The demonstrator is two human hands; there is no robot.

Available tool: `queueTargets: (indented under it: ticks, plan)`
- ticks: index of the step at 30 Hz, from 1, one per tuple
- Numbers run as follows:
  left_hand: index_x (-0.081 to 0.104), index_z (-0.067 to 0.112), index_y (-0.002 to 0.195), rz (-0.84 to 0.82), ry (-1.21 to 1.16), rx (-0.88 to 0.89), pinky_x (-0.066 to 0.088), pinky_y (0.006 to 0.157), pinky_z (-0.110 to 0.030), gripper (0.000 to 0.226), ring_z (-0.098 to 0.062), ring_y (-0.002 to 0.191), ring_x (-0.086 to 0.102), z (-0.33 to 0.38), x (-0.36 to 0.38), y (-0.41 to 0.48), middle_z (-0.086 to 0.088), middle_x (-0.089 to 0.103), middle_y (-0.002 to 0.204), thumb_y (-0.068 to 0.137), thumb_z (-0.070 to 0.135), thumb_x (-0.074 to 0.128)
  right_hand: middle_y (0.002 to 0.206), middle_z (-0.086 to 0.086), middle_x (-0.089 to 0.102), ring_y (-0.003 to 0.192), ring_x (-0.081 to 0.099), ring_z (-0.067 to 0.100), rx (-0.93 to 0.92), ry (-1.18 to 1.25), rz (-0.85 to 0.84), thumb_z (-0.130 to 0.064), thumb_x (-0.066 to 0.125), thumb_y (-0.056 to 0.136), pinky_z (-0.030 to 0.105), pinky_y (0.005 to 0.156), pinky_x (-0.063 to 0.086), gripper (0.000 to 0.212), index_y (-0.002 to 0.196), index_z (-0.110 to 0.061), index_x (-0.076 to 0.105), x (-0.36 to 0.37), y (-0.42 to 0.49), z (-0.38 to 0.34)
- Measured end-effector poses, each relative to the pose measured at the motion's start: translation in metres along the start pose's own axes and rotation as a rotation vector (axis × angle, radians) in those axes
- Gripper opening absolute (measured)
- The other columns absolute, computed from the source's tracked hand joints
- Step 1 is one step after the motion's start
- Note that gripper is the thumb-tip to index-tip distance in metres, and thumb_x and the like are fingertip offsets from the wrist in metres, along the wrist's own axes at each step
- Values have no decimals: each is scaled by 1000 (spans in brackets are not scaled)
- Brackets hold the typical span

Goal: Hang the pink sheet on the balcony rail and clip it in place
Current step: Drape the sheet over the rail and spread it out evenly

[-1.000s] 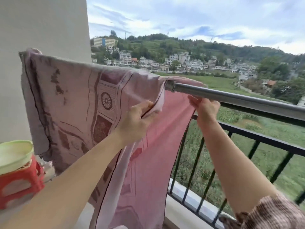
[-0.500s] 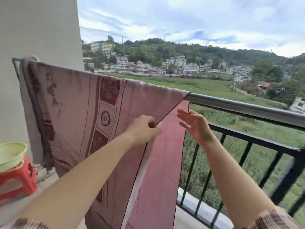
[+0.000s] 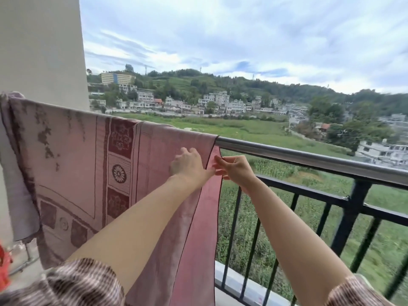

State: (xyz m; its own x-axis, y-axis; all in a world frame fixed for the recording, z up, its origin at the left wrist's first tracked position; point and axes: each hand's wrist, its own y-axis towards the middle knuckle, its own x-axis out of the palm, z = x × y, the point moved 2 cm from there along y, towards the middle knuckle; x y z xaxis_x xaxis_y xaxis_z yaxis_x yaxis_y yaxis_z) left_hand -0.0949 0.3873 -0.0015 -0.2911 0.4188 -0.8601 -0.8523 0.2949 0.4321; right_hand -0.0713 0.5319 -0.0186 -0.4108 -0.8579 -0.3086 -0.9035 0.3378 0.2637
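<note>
The pink sheet [image 3: 84,164] hangs draped over the left end of the balcony rail [image 3: 309,159] — its right edge drops straight down where the bare steel begins. The left hand [image 3: 187,164] lies flat on the front layer beside that edge, fingers loosely spread, while the right hand [image 3: 235,171] pinches the edge itself between thumb and fingertips

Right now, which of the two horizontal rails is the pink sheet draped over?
The shiny steel top rail: the pink sheet hangs over its left stretch. The black lower rail runs beneath it, bare where it shows.
</note>
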Motion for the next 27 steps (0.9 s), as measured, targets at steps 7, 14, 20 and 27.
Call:
queueTargets:
  ticks: [7, 14, 20, 27]
  plan:
    - [48, 7, 125, -21, 68, 45, 46, 88, -41, 50, -34, 113, 53, -6, 2, 13, -14, 51, 125, 91, 43, 54, 101, 6, 72, 74, 67, 12, 4, -31, -5, -34, 59, 91, 20, 65, 50, 35, 108, -5, 68, -3, 0, -2]
    - [50, 5, 126, -144, 193, -68, 50, 84, -39, 69, -33, 112, 55, 3, 22, 14, -16, 54, 125, 85, 60, 51, 105, 8, 72, 81, 67, 16, -14, -46, -2, -34, 58, 92, 23, 70, 51, 36, 111, -5, 68, -8, 6, 1]
    - [61, 5, 106, -170, -10, -4, 44, 82, -35, 29, -37, 108, 57, -2, 12, 13, -18, 62, 117, 95, 20, 39, 105, 5, 72, 82, 66, 15, 49, -62, 15, -39, 56, 92, 33, 83, 52, 39, 112, -7, 68, -20, 13, 5]
    - [33, 11, 50, -148, -438, 397, 31, 52, -24, 46, -8, 48, 41, 36, -61, 12, 7, 44, 49, 93, 20, 49, 110, 16, 67, 96, 65, 23, 122, 208, 384, -16, 57, 94, 40, 92, 53, 8, 93, -18, 65, -68, 14, 16]
